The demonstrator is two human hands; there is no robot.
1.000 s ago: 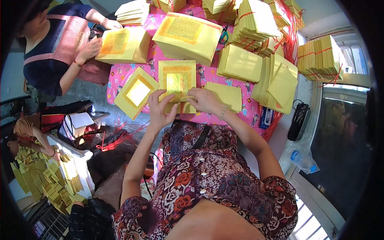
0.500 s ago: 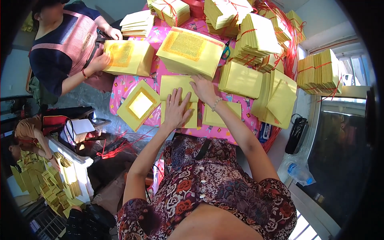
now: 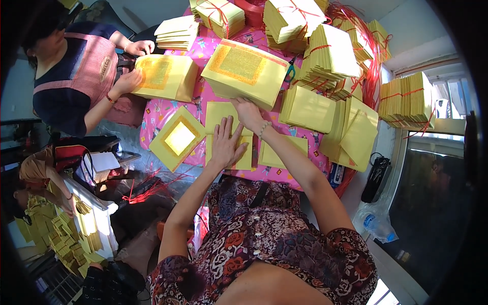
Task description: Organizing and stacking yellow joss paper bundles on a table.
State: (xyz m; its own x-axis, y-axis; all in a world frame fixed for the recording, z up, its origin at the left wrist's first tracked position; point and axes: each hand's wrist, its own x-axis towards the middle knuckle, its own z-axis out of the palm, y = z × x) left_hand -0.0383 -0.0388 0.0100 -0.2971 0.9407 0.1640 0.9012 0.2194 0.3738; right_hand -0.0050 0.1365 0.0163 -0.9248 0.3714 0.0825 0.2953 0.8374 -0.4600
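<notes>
My left hand (image 3: 224, 145) lies flat with its fingers spread on a yellow paper sheet (image 3: 215, 113) in front of me. My right hand (image 3: 248, 116), with a bead bracelet at the wrist, rests at the sheet's far edge. Its fingers are stretched out, their tips close to the front of a thick yellow paper stack (image 3: 244, 63) with a gold-printed orange frame on top. Left of my hands lies a single yellow sheet (image 3: 161, 140) turned at an angle, with an orange border and a bright patch. A folded yellow paper (image 3: 284, 151) lies below my right forearm.
Yellow stacks (image 3: 307, 107) and red-tied bundles (image 3: 328, 53) crowd the right and far side of the pink table (image 3: 155, 114). Scissors (image 3: 290, 72) lie beside the big stack. Across at the left, a co-worker's hand (image 3: 128, 80) touches another stack (image 3: 168, 76). A plastic bottle (image 3: 378, 227) is at the right.
My right hand has slid left along the far edge of the sheet. My left hand stays flat on it. The whole view has shifted slightly downward.
</notes>
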